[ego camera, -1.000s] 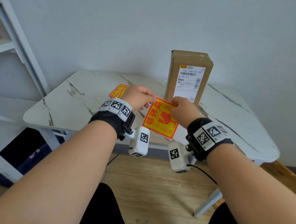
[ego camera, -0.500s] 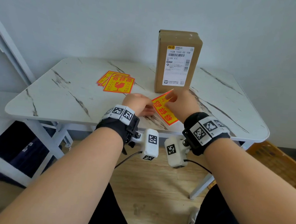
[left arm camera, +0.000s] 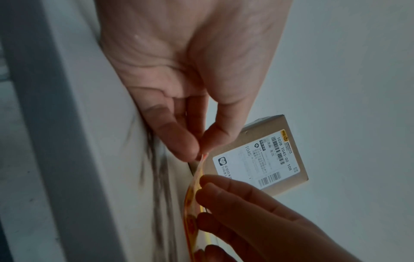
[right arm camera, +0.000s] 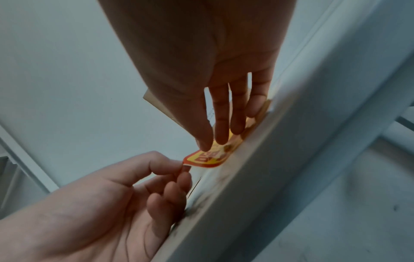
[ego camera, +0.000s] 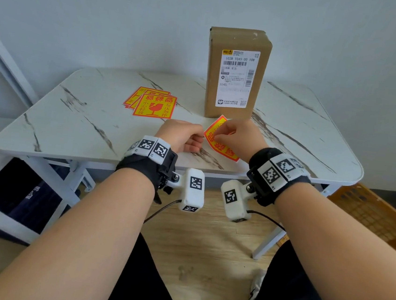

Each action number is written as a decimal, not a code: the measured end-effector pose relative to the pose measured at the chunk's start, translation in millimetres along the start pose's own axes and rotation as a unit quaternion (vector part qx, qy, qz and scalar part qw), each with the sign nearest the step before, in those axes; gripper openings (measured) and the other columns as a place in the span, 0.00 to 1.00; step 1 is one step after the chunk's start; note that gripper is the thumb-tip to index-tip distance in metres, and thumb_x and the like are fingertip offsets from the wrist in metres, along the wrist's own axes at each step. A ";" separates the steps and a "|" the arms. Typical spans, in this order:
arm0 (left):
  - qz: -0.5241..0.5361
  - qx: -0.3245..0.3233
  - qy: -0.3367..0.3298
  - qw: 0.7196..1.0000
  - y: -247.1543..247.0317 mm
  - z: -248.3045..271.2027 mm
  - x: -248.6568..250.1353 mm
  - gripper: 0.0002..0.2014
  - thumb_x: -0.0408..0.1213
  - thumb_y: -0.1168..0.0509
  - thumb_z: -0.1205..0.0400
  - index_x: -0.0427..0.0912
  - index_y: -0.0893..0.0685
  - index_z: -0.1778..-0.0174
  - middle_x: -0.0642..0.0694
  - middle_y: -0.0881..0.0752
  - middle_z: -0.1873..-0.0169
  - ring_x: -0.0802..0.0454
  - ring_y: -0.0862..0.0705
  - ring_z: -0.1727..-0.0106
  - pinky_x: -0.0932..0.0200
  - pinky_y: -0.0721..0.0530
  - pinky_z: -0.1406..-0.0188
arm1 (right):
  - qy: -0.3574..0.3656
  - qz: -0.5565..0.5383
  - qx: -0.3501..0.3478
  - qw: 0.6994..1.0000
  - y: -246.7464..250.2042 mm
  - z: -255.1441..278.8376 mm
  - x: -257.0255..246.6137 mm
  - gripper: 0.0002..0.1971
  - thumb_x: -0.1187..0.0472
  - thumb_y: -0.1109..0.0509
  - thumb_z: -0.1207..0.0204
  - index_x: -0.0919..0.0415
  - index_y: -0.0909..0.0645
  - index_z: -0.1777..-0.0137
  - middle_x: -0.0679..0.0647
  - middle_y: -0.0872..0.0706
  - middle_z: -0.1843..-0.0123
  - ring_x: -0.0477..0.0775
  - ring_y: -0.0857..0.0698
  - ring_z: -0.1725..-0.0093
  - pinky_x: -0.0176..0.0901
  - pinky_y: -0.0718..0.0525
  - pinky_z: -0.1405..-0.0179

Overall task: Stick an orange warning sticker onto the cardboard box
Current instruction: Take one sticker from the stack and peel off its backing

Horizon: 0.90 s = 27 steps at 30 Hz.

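Your right hand (ego camera: 238, 135) covers the middle of the orange sticker (ego camera: 221, 147), so you cannot read its print in the head view. In the left wrist view you see the sticker (left arm camera: 195, 195) only edge-on. The stickers under the top one of the stack (ego camera: 154, 105) are mostly hidden. The small text on the label of the cardboard box (ego camera: 236, 73) is too fine to read. The bench (ego camera: 73, 122) hides the floor behind it.

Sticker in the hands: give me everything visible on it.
The sticker is a thin, flexible orange-red rectangle with rounded corners, a yellow panel and red print. It is held tilted over the table's near edge, in front of the cardboard box, apart from it. The left hand pinches one corner; the right hand grips the sticker from above.
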<state>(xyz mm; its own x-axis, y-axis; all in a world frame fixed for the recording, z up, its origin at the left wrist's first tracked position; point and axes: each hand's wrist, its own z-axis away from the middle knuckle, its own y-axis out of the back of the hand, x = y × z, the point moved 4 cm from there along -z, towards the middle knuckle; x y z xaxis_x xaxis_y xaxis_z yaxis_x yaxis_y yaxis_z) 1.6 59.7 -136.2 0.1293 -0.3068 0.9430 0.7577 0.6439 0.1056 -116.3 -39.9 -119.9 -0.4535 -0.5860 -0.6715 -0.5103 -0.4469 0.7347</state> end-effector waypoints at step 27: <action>-0.078 -0.061 -0.095 0.991 -3.4 -0.3 5.9 0.04 0.36 0.30 0.20 0.40 0.15 0.52 0.39 0.10 0.57 0.48 0.11 0.64 0.61 0.11 0.65 | -0.056 0.053 0.058 0.995 33.3 -19.9 7.2 0.06 0.60 0.36 0.21 0.59 0.21 0.58 0.55 0.15 0.56 0.56 0.17 0.57 0.44 0.22 0.62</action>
<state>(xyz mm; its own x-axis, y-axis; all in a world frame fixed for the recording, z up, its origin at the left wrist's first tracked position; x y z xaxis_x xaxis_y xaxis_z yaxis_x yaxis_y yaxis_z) 0.0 55.5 -131.1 -0.1091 -0.2518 0.9616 0.8318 0.5065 0.2269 -121.9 -72.5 -98.3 -0.5845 -0.5430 -0.6030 -0.5342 -0.3018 0.7896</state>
